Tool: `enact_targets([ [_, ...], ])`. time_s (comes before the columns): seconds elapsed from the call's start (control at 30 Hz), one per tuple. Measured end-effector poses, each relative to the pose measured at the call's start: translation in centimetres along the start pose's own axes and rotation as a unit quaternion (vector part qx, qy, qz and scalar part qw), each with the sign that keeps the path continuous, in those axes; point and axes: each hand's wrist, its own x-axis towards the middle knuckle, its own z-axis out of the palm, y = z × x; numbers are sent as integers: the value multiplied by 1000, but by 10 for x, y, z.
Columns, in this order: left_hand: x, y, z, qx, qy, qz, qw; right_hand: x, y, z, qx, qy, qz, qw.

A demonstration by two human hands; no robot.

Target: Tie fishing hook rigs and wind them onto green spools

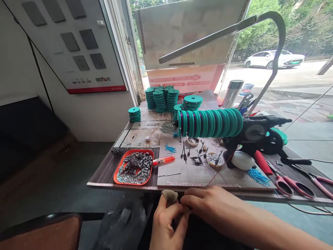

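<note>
My left hand (pixel 168 218) and my right hand (pixel 208 203) meet just below the table's front edge (pixel 197 189). Their fingertips pinch together on something too small to make out. A cloth cover sits on one left fingertip. A thin red line runs from my hands up toward the winder. On the winder's spindle (pixel 256 133) a row of green spools (pixel 210 122) lies sideways. An orange tray (pixel 134 166) of small grey metal weights sits left of my hands.
Stacks of green spools (pixel 161 99) stand at the back. An orange pen (pixel 163 160), small dishes (pixel 214 159), black swivels, blue tube bits (pixel 257 176), pink scissors (pixel 291 184) and a white puck (pixel 243 160) lie on the mat. A lamp arm (pixel 275 52) arches overhead. A chair (pixel 41 231) is lower left.
</note>
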Motion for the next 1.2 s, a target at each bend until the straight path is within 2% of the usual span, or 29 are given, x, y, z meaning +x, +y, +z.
enact_targets([
  [0.1, 2, -3, -2, -2, 11, -22, 1000, 5, 8, 4, -22, -16, -1, 1000],
  [0.23, 6, 1, -6, -70, -20, -80, 994, 3, 12, 10, -16, 19, 0, 1000],
  [0.33, 9, 6, -10, -144, -56, -132, 979, 1, 12, 10, 44, 51, 8, 998],
  [0.43, 9, 6, -12, -235, -76, -175, 953, 3, 12, 6, 149, 66, 25, 986],
  [0.5, 8, 4, -11, -283, -76, -189, 937, 4, 12, 3, 200, 65, 31, 977],
  [0.6, 8, 2, -8, -313, -81, -195, 926, 3, 13, 0, 224, 63, 35, 972],
  [0.7, 10, 2, -8, -307, -96, -200, 926, 2, 13, 0, 223, 60, 37, 972],
  [0.8, 12, 6, -11, -237, -97, -195, 947, 1, 12, -2, 226, 52, 41, 972],
  [0.9, 13, 12, -13, -115, -85, -146, 979, 3, 11, -6, 220, 32, 56, 973],
  [0.97, 13, 14, -13, -69, -81, -112, 988, 4, 11, -8, 209, 19, 62, 976],
  [1.2, 10, 1, -5, -108, -50, -97, 988, 1, 11, -5, 199, 24, 51, 978],
])
